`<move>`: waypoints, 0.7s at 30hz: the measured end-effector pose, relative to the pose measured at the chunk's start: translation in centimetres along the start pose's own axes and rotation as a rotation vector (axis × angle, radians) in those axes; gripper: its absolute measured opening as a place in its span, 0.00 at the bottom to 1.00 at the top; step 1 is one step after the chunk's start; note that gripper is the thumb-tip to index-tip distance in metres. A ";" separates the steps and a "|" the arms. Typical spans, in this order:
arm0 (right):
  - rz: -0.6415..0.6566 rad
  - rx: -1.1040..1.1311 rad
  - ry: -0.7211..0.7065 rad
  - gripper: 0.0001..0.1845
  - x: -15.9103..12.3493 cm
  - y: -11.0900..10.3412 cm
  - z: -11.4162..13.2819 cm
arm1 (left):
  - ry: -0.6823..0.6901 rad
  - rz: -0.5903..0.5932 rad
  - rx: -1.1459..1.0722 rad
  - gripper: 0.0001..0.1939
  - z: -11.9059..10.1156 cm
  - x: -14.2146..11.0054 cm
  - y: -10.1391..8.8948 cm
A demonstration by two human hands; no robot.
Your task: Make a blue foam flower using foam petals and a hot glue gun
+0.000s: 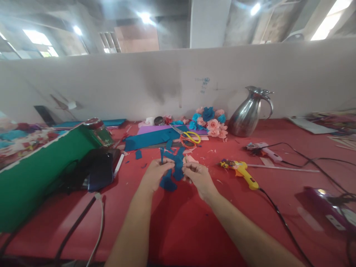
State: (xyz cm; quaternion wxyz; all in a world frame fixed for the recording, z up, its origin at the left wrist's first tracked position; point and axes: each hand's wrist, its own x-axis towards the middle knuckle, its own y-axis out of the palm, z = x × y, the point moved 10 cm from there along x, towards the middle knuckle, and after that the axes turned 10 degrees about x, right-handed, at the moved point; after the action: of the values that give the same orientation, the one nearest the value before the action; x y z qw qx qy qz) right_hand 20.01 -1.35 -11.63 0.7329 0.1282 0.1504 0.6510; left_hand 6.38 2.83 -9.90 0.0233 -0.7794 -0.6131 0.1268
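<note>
Between my two hands is a cut strip of blue paper point(178, 168) with wavy, petal-like edges. My left hand point(159, 172) pinches its left side, fingers closed. On the right edge, my right hand point(198, 178) grips the same strip with thumb and fingertips. Another dark blue paper piece point(168, 184) lies just below, partly hidden by my left hand. Beyond my hands, yellow-and-orange-handled scissors point(191, 138) rest on blue paper sheets point(147, 139). Small blue and pink scraps are scattered around.
A yellow glue gun point(244, 174) and a pink-and-white one point(268, 152) lie right, with trailing cords. A steel jug point(247, 113) stands behind, beside pink and blue paper flowers point(213, 124). At left are a black phone point(104, 167), a jar point(98, 131) and a green box point(52, 170).
</note>
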 end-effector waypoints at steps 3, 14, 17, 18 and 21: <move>-0.014 -0.008 -0.021 0.09 0.1 -0.2 0.0 | 0.006 -0.002 0.018 0.10 -0.1 0.0 -0.1; -0.067 -0.050 -0.051 0.08 0.1 -0.7 0.2 | 0.006 0.008 0.065 0.16 -0.1 -0.2 0.5; -0.067 -0.047 -0.053 0.07 0.0 -0.7 0.2 | 0.029 -0.028 0.052 0.16 -0.4 -0.3 0.1; -0.065 -0.045 -0.054 0.07 0.0 -0.7 0.1 | 0.028 -0.027 0.043 0.16 -0.4 -0.3 0.1; -0.056 -0.038 -0.054 0.07 0.1 -0.7 0.1 | 0.020 0.010 0.022 0.17 -0.4 -0.3 0.5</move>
State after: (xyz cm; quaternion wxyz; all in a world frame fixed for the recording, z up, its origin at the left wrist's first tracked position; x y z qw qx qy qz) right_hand 20.63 -1.34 -11.84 0.7571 0.1276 0.1219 0.6290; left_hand 6.86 2.50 -9.54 0.0375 -0.7835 -0.6074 0.1258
